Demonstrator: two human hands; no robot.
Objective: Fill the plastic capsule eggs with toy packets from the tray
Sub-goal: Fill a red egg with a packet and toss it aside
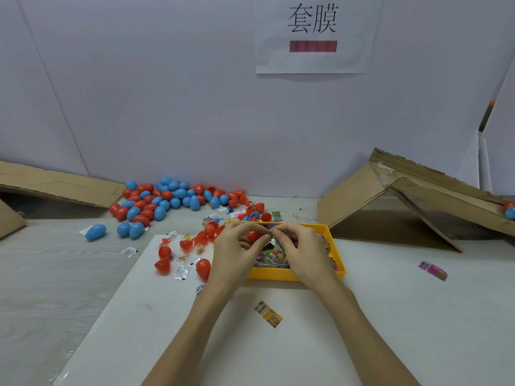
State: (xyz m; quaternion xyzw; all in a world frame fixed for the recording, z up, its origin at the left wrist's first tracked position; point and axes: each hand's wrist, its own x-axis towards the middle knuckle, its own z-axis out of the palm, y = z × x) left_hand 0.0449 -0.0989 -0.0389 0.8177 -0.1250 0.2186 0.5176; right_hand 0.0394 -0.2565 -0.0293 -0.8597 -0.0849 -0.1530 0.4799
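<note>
Both hands meet above the far half of a shallow yellow plastic tray [295,274], a smooth rectangular box with low walls. The left hand [237,246] curls its fingers round a glossy red egg half [254,235], and the right hand [298,246] pinches a small crinkled green foil packet [276,240] right at the shell's edge; whether the packet is already inside the shell is hard to tell. More printed packets [271,260] lie heaped in the tray, largely covered by the hands.

The tray sits on a matte white sheet [362,316] laid over a pale wood-grain surface [41,274]. Just left of the tray lie open red shells [203,267] mixed with small white sachets [181,273] and bits of coloured toy. Farther back, against the white wall, is a loose pile of closed eggs [170,201], smooth and oval, some blue and some red.

A yellow packet [268,317] lies flat on the sheet between the forearms, and a pink one [432,270] lies well apart to the right. Corrugated cardboard flaps [390,207] with torn edges lean at both sides; the right one hides all but a glimpse of more eggs at the frame's edge. A paper sign [315,37] hangs on the wall.
</note>
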